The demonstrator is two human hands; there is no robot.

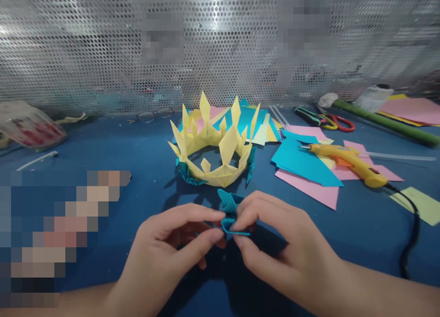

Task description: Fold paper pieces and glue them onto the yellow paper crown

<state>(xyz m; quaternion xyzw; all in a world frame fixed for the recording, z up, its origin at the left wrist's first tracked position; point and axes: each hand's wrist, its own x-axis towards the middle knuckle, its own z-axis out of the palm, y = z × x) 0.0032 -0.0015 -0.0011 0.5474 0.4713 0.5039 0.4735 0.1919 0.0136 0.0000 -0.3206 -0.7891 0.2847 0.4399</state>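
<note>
Between my two hands is a small folded blue paper piece [227,204], with creased flaps pointing up and to the right. My left hand [172,234] pinches its left edge between thumb and forefinger. On the other side, my right hand [278,234] has its fingertips closed on the lower folds. Just beyond stands a yellow paper crown [228,145] with pointed tips, upright on the blue table. Folded blue paper pieces [189,174] sit against the crown's lower left and right sides.
A yellow glue gun [354,158] lies on blue and pink paper [305,195] at right, its black cord [414,230] running forward. Scissors [338,123], a green stick [388,119] and eyeglasses [154,114] lie farther back. A perforated metal panel [220,46] borders the table. Pixelation hides something at left.
</note>
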